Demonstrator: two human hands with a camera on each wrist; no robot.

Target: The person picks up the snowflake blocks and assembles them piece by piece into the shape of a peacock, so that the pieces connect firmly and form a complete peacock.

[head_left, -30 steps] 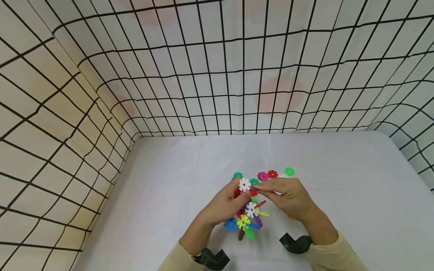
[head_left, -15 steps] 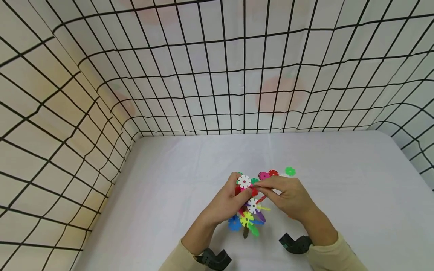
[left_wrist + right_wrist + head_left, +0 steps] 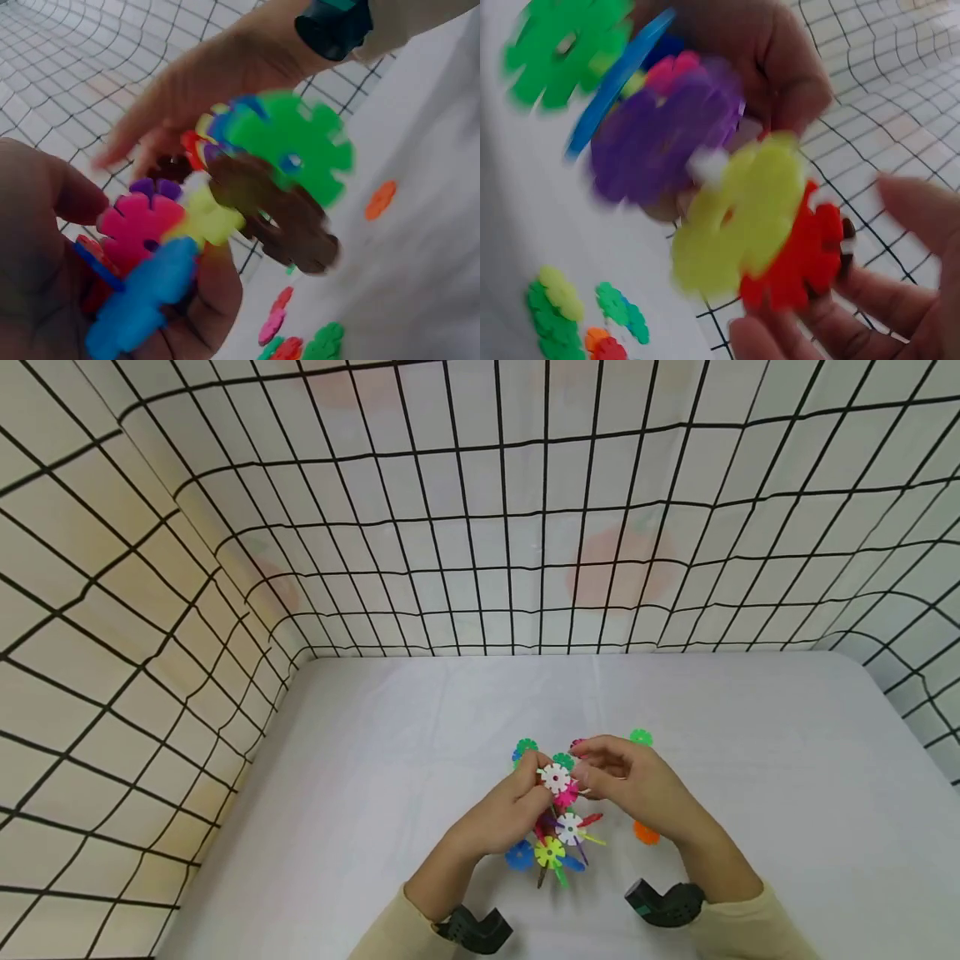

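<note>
Since half a second ago, the right hand (image 3: 637,785) has loosened its pinch, and its thumb and forefinger now stand apart. White disc (image 3: 556,778) at the top of the flower-disc cluster (image 3: 570,828) has shifted a little to the right, and orange disc (image 3: 647,832) has come into sight beside the right wrist.

Left hand (image 3: 498,814) grips the cluster, thumb in front and fingers behind. The right hand is partly spread, just beside the cluster's right side; whether its fingertips touch it, I cannot tell.

The cluster is held over the near half of the bench (image 3: 360,760), its notched discs standing out at many angles and leaving only narrow room between the two hands. Beyond the hands lie some loose discs, the green disc (image 3: 641,737) being behind the right knuckles. From there a wide stretch of white cloth runs to the far edge, where the black mesh (image 3: 542,566) rises. Toward the left and right edges, there is also broad room, so the mesh is well apart from both hands.
</note>
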